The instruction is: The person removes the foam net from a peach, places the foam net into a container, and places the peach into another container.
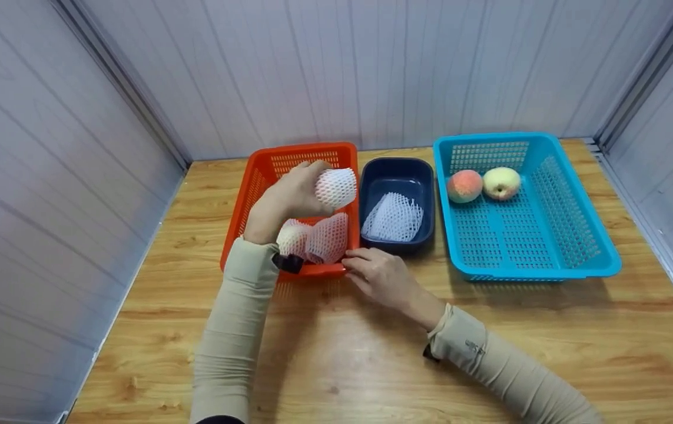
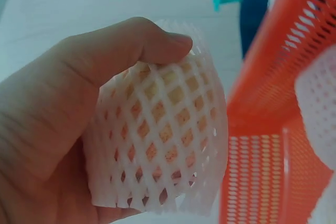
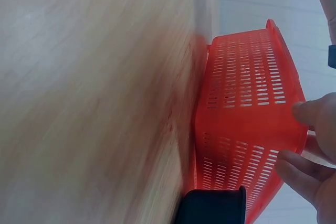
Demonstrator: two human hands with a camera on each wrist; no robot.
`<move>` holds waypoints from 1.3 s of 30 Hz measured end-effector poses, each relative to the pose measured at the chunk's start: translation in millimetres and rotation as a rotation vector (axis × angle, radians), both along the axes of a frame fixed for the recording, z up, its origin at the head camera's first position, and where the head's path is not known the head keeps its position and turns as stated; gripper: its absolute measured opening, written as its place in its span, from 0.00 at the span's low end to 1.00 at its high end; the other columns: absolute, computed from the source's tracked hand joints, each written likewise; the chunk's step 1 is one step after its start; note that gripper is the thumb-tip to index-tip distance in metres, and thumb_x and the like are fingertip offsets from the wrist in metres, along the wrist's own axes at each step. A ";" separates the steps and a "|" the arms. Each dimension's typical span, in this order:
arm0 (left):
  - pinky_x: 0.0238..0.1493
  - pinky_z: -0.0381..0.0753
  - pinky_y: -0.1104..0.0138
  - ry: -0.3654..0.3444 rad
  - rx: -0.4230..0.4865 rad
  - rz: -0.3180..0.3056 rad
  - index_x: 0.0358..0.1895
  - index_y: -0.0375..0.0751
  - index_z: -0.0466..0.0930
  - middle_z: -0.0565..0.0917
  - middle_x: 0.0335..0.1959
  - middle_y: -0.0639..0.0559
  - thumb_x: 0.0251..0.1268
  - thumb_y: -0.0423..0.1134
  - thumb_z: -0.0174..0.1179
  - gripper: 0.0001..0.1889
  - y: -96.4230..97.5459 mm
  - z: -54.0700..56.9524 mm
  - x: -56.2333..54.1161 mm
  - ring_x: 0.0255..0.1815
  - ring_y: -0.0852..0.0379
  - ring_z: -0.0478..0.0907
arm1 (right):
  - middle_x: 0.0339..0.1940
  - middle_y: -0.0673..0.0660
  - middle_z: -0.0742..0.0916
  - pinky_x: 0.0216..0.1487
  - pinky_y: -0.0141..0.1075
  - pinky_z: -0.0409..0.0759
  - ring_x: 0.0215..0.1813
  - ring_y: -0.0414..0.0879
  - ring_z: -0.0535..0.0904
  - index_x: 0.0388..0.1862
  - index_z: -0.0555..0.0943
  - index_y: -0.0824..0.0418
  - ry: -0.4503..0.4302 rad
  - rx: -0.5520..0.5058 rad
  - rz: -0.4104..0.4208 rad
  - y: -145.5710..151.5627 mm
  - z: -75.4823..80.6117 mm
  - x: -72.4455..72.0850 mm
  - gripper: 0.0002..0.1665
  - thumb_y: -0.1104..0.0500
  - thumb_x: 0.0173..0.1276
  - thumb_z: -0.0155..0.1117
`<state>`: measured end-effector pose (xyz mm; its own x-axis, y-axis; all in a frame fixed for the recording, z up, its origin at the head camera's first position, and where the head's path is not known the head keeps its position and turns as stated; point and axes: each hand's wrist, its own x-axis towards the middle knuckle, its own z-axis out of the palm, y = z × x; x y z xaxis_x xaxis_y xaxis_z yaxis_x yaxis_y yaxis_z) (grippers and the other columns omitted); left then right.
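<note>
My left hand (image 1: pixel 298 191) holds a peach in a white foam net (image 1: pixel 336 188) above the red basket (image 1: pixel 289 150). In the left wrist view the thumb lies across the top of the net sleeve (image 2: pixel 163 129), and yellow and pink skin shows through its mesh. Below that hand, more netted fruit (image 1: pixel 327 238) lies in the basket, partly hidden by the wrist. My right hand (image 1: pixel 383 277) grips the basket's near right corner, thumb and fingers bent at the rim, as the right wrist view shows.
A dark blue tub (image 1: pixel 398 165) stands right of the red basket, with an emptied foam net (image 1: pixel 395 218) inside. Farther right, a blue basket (image 1: pixel 601 253) holds two bare peaches, one reddish (image 1: pixel 464 186) and one pale (image 1: pixel 501 183). Panel walls (image 1: pixel 324 76) enclose the wooden table (image 1: pixel 336 377).
</note>
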<state>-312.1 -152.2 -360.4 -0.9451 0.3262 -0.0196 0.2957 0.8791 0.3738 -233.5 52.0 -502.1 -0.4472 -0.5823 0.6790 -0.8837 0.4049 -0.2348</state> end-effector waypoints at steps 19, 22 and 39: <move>0.47 0.78 0.59 0.110 0.134 -0.173 0.63 0.55 0.68 0.73 0.54 0.54 0.41 0.47 0.74 0.39 29.1 -0.4 34.0 0.48 0.56 0.72 | 0.33 0.51 0.87 0.36 0.39 0.81 0.35 0.44 0.84 0.35 0.85 0.61 -0.025 -0.110 0.012 76.4 -3.5 20.3 0.10 0.63 0.53 0.75; 0.50 0.77 0.60 0.119 0.162 -0.201 0.64 0.52 0.65 0.73 0.55 0.53 0.40 0.45 0.75 0.42 33.1 -4.7 36.3 0.49 0.57 0.72 | 0.31 0.50 0.87 0.33 0.39 0.81 0.33 0.43 0.83 0.33 0.85 0.60 -0.040 -0.125 0.001 86.2 -1.8 26.2 0.09 0.64 0.53 0.75; 0.55 0.74 0.64 0.156 0.261 -0.261 0.62 0.49 0.62 0.69 0.56 0.52 0.40 0.43 0.76 0.42 54.0 -30.5 49.7 0.52 0.57 0.70 | 0.31 0.46 0.87 0.30 0.30 0.77 0.31 0.40 0.81 0.33 0.87 0.56 -0.144 -0.175 -0.037 126.1 17.5 39.6 0.04 0.64 0.59 0.72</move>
